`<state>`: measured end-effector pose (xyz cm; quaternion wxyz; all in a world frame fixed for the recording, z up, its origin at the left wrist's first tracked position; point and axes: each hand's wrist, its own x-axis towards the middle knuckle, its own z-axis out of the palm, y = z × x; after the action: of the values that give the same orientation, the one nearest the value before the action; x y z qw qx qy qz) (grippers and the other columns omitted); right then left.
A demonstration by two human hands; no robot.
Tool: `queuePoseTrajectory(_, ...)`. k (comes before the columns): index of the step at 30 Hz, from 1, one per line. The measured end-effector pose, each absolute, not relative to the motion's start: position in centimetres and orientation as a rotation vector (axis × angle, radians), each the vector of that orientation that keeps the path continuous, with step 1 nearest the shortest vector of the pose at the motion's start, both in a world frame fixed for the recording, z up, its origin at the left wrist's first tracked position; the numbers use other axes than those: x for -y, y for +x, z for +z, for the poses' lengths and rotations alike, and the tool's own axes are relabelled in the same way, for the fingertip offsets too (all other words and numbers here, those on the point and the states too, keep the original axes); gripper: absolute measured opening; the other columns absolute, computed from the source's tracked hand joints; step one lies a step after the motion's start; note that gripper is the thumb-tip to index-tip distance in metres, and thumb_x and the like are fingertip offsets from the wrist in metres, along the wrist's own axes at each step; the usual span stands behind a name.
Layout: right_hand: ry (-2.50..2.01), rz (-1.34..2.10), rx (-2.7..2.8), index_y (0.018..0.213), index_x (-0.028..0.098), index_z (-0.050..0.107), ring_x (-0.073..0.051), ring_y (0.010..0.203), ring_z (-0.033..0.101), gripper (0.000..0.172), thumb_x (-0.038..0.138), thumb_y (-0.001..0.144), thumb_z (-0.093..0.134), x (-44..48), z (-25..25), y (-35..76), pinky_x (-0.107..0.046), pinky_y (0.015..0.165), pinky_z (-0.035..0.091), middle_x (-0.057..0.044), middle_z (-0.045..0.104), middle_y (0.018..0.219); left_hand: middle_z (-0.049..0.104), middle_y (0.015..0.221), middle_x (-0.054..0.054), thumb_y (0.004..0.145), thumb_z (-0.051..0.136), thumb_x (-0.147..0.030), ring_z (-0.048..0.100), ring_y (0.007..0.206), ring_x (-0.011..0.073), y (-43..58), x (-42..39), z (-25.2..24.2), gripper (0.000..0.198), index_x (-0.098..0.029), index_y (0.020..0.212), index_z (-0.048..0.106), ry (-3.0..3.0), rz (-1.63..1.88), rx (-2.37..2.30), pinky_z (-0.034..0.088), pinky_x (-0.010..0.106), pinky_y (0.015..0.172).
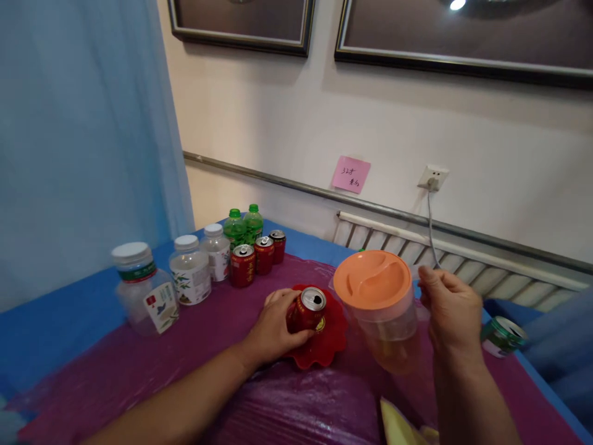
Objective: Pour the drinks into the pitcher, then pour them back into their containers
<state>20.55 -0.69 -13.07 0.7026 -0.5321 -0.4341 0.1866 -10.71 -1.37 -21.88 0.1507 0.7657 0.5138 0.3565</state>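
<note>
My left hand (278, 327) is wrapped round an opened red drink can (306, 312), upright at a red scalloped plate (331, 343). Whether the can's base touches the plate is hidden. On the other side, my right hand (451, 303) is closed at the handle side of a clear plastic pitcher (389, 334); the handle itself is mostly hidden by the fingers. An orange lid (373, 278) covers the pitcher, and some amber liquid shows low inside. The pitcher is just right of the plate, slightly tilted.
Several red cans (243, 266), green-capped bottles (235, 228) and white-lidded clear jars (189, 272) stand at the back left. A green can (503, 337) is near the right edge. Purple plastic sheeting (296, 402) covers the blue table; a yellow item (398, 426) lies in front.
</note>
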Motion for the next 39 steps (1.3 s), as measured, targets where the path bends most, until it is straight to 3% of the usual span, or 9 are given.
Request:
queuePoseTrajectory(32,-1.439,0.143,1.126,0.063,0.02,0.065,-0.012,0.057,0.04,0.044,0.062,0.065,0.077,2.2,-12.3,19.5,-0.029,0.056,0.03,0.006,0.044,0.054,0.068,0.129,0.007,0.065,0.089,-0.041,0.057,0.125,0.0338,-10.4,2.0,-21.5,0.074,-0.027,0.133,0.063,2.202,0.966,-1.427,0.039,0.05,0.113)
queuePoseTrajectory(39,-1.42,0.141,1.167,0.063,0.02,0.064,-0.013,0.058,0.041,0.046,0.064,0.065,0.077,2.3,-12.6,19.2,-0.028,0.056,0.029,0.006,0.044,0.054,0.063,0.138,0.014,0.062,0.092,-0.051,0.054,0.13,0.037,-10.4,2.1,-21.9,0.087,-0.021,0.138,0.063,2.195,0.894,-1.482,0.037,0.053,0.116)
